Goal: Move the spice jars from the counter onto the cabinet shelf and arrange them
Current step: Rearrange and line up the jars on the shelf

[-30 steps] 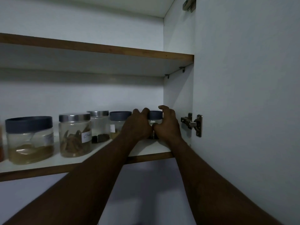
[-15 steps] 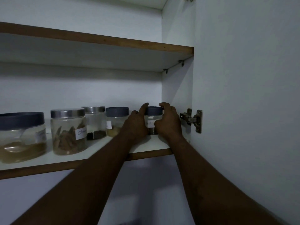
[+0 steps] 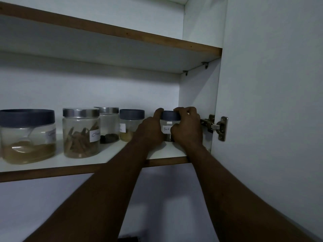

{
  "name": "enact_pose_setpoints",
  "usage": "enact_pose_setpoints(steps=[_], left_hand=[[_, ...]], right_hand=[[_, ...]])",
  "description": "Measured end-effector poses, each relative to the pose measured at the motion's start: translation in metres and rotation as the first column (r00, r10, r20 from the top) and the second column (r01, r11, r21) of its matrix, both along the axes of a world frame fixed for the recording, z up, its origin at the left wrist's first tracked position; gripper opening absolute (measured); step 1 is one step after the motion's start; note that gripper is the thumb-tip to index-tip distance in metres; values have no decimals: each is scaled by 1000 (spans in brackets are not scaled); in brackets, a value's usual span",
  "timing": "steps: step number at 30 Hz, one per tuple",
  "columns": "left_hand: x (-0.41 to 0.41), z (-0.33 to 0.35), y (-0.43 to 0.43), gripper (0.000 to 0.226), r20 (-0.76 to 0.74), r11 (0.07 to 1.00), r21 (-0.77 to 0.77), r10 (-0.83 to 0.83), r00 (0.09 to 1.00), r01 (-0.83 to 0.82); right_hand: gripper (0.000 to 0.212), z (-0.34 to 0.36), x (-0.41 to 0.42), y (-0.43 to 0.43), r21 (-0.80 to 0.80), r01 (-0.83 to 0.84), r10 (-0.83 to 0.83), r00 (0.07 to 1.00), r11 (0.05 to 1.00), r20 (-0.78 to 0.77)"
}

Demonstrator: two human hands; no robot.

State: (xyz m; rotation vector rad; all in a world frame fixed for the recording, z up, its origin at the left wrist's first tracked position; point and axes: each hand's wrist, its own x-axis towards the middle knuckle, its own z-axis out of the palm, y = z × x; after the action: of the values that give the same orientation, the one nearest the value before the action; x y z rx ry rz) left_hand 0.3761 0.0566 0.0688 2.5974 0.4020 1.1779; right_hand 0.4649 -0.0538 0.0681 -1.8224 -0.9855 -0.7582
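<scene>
**Cabinet shelf point(image 3: 122, 155), white board with a brown front edge.** Holds five glass jars in a row, left to right:

1. Large jar point(image 3: 28, 138), dark lid, brownish powder in the bottom, pale label too blurred to read. Far left, near the front edge.
2. Steel-lidded jar point(image 3: 81, 135) of brown bark-like sticks, with a white handwritten label starting with "C". Just right of item 1.
3. Second steel-lidded jar point(image 3: 109, 127), a shallow layer of dark contents. Set farther back, partly behind item 2.
4. Dark-lidded jar point(image 3: 130, 127), a little yellowish material at the bottom. Just right of item 3, its right side hidden by the left wrist.
5. Small spice jar point(image 3: 166, 128), dark lid, label reading "Black" with the rest covered. Upright at the right end of the shelf, near the cabinet side wall point(image 3: 197, 95).

**Left hand point(image 3: 150, 131).** Wrapped round the left side of item 5, one fingertip up on the lid rim.

**Right hand point(image 3: 187, 127).** Grasps the right side of item 5, fingers curled over the lid, thumb across the front over the label.

**Upper shelf point(image 3: 122, 34).** Same white board and brown edge, seen from beneath.

**Metal hinge point(image 3: 215, 126).** Right of the right hand, fixed to the open cabinet door point(image 3: 271, 102).
</scene>
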Motion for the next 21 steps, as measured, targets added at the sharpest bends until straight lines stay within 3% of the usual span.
enact_pose_setpoints(steps=[7,15,18,21], left_hand=[[0,0,-3,83,98,999,-8,-48,994,49],[1,0,-6,75,68,981,1,-194,979,195],[4,1,-7,77,79,981,-16,-191,978,193],[6,0,-5,82,64,985,-27,-168,984,170]], right_hand=[[34,-2,-4,2,-3,-5,6,996,1000,93],[64,-2,-3,6,-58,67,-61,993,996,101],[65,-1,-5,5,1,123,-122,986,992,109],[68,-1,-8,4,-50,164,-157,980,985,118]])
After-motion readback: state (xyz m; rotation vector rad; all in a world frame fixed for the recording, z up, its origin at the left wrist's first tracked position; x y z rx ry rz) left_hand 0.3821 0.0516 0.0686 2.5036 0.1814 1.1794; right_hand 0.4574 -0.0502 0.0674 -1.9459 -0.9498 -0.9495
